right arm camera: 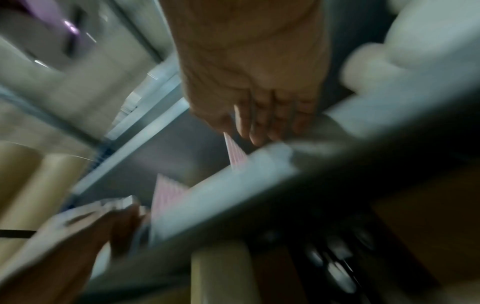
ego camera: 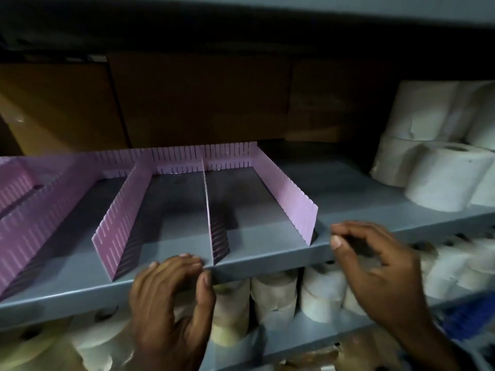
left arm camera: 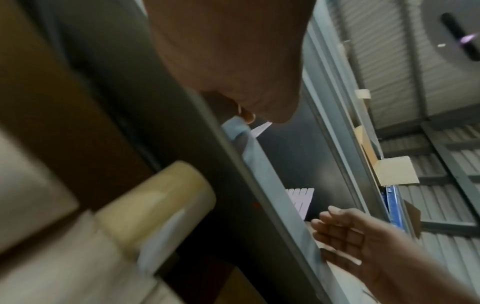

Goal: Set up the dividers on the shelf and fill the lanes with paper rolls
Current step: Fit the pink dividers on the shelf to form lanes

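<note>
Pink slotted dividers stand on the grey shelf: a back strip and several strips running to the front, among them a thin middle one and the rightmost one. The lanes between them hold nothing. My left hand rests on the shelf's front lip just left of the middle divider's end, fingers on top, thumb on the front face. My right hand hovers right of the rightmost divider, fingers loosely bent, holding nothing. White paper rolls are stacked at the shelf's right end.
More paper rolls fill the shelf below. Brown cartons stand behind the dividers at the back. Bare shelf lies between the rightmost divider and the roll stack. Both wrist views are blurred; the left wrist view shows my right hand by the lip.
</note>
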Tool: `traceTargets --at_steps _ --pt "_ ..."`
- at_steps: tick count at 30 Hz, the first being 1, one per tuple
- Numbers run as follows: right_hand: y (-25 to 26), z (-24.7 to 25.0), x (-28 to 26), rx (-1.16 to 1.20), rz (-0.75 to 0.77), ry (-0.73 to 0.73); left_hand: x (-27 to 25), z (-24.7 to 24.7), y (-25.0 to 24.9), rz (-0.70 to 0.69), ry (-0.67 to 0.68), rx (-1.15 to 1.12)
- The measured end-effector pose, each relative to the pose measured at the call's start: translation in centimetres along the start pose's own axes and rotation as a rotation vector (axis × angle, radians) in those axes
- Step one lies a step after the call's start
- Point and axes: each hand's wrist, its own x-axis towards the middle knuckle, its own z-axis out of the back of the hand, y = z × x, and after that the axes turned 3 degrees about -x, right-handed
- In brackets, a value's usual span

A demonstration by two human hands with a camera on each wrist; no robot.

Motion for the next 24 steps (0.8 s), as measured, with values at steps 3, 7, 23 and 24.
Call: traceTargets --at_steps 3,7,23,24 --pt "-0.4 -2.4 -1.9 0.011 0.028 -0.097 -0.5 -0.6 0.9 -0.046 -0.021 0.001" --pt "-0.7 -4.0 -2.2 -0.041 0.056 -0.159 -0.6 -1.3 0.6 -0.037 -0.031 0.060" --pt "-1.9 -7.0 -2.3 -0.077 0.113 -0.374 -0.7 -2.0 0.4 -0.035 -0.056 0.151" --pt "-1.9 -7.0 -2.3 -0.079 0.116 -0.376 -0.7 -2.1 0.4 -0.037 -0.068 0.147"
